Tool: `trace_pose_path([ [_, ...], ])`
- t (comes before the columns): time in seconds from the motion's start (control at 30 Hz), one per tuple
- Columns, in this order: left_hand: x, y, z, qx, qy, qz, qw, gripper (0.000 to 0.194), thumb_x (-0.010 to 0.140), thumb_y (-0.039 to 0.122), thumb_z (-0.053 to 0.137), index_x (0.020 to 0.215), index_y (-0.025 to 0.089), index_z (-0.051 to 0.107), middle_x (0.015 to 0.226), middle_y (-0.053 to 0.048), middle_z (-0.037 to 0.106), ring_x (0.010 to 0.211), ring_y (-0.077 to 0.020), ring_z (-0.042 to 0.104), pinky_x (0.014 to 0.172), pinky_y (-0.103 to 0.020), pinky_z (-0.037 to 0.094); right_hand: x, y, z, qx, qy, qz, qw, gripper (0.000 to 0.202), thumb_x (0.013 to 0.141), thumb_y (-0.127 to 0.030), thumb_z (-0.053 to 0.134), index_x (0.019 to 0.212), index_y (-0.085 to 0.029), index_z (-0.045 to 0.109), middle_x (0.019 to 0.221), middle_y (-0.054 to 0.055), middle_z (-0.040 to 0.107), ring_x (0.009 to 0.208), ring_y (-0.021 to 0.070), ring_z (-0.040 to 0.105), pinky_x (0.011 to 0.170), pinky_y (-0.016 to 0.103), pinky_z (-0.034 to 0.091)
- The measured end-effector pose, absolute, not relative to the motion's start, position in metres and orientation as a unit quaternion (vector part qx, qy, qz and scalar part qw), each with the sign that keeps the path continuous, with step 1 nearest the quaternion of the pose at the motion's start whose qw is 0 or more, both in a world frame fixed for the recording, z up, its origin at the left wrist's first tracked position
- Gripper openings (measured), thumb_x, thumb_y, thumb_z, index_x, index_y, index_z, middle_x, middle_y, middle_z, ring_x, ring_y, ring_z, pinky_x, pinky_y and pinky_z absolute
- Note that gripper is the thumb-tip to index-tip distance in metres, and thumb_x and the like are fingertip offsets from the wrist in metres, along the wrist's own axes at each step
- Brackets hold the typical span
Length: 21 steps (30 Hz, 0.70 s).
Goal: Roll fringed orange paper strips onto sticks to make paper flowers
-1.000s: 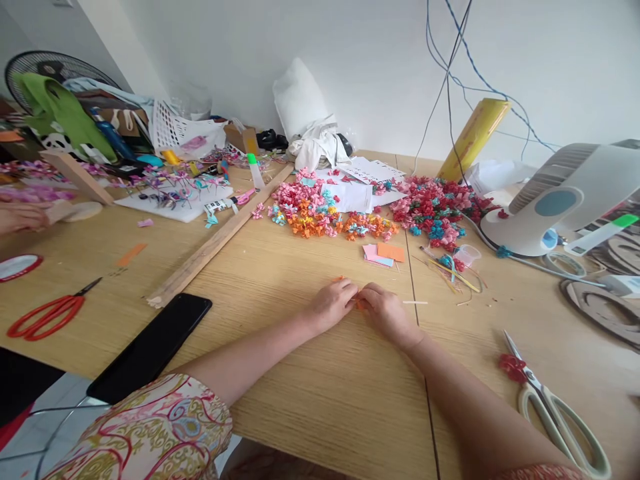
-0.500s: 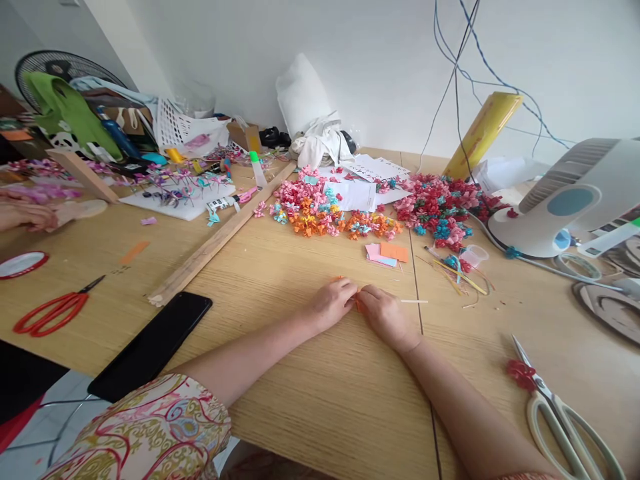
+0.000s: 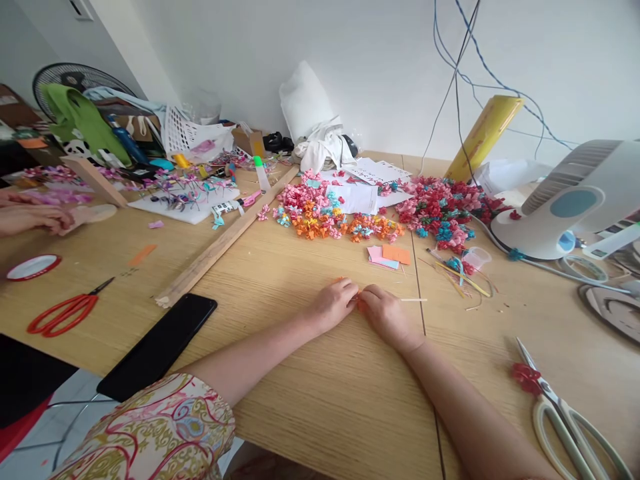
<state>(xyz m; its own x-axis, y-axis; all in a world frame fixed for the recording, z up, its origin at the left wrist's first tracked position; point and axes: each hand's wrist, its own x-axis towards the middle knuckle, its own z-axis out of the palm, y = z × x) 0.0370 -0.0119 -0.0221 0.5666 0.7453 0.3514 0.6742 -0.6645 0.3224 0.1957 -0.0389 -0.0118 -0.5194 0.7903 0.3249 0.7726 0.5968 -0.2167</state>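
Observation:
My left hand [image 3: 334,305] and my right hand [image 3: 387,315] meet above the table, fingers closed in pinches. Between them is a small piece of orange paper [image 3: 360,304], mostly covered by the fingers. A thin white strip [image 3: 413,299] sticks out to the right past my right hand. Just beyond lie small slips of orange paper [image 3: 397,255] and pink paper [image 3: 376,256], with a blue one under them. Farther back is a heap of orange and pink paper flowers [image 3: 313,220], and red ones [image 3: 440,203] are piled to its right.
White-handled scissors [image 3: 553,400] with a red flower lie at right, red scissors [image 3: 67,312] at left. A black phone [image 3: 159,343] rests by my left forearm, near a wooden bar [image 3: 225,243]. A white fan-like device [image 3: 555,200] stands right. Another person's hands [image 3: 37,217] work at far left.
The view has swung slightly left, so things at the left edge sit farther right in the picture. My hands stay together in nearly the same place, with only small finger movement.

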Motion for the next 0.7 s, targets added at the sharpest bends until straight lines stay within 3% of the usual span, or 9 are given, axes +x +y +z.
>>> trace_pose_path([
  [0.13, 0.0373, -0.012, -0.0217, 0.882, 0.404, 0.23, 0.079, 0.007, 0.076, 0.009, 0.048, 0.073, 0.016, 0.049, 0.074, -0.001, 0.049, 0.073, -0.0135, 0.049, 0.065, -0.023, 0.041, 0.1964, -0.0387, -0.0125, -0.457, -0.86, 0.042, 0.222, 0.015, 0.083, -0.015, 0.041, 0.091, -0.019, 0.054, 0.085, 0.003, 0.053, 0.073, 0.0111, 0.051, 0.065, 0.021, 0.039],
  [0.37, 0.0376, -0.014, -0.0179, 0.885, 0.41, 0.209, 0.075, 0.007, 0.075, 0.009, 0.048, 0.074, 0.016, 0.049, 0.076, -0.002, 0.05, 0.073, -0.0139, 0.05, 0.065, -0.023, 0.041, 0.1969, -0.0366, -0.0157, -0.447, -0.861, 0.049, 0.238, 0.017, 0.08, -0.009, 0.042, 0.078, -0.019, 0.056, 0.078, 0.002, 0.053, 0.067, 0.0098, 0.051, 0.062, 0.019, 0.037],
  [0.7, 0.0383, -0.0157, -0.0164, 0.883, 0.416, 0.199, 0.085, 0.006, 0.077, 0.01, 0.049, 0.076, 0.016, 0.051, 0.08, -0.003, 0.05, 0.076, -0.0145, 0.051, 0.068, -0.025, 0.042, 0.1963, -0.035, -0.0187, -0.457, -0.857, 0.046, 0.233, 0.016, 0.081, -0.01, 0.042, 0.081, -0.018, 0.055, 0.078, 0.002, 0.054, 0.069, 0.0103, 0.052, 0.063, 0.02, 0.038],
])
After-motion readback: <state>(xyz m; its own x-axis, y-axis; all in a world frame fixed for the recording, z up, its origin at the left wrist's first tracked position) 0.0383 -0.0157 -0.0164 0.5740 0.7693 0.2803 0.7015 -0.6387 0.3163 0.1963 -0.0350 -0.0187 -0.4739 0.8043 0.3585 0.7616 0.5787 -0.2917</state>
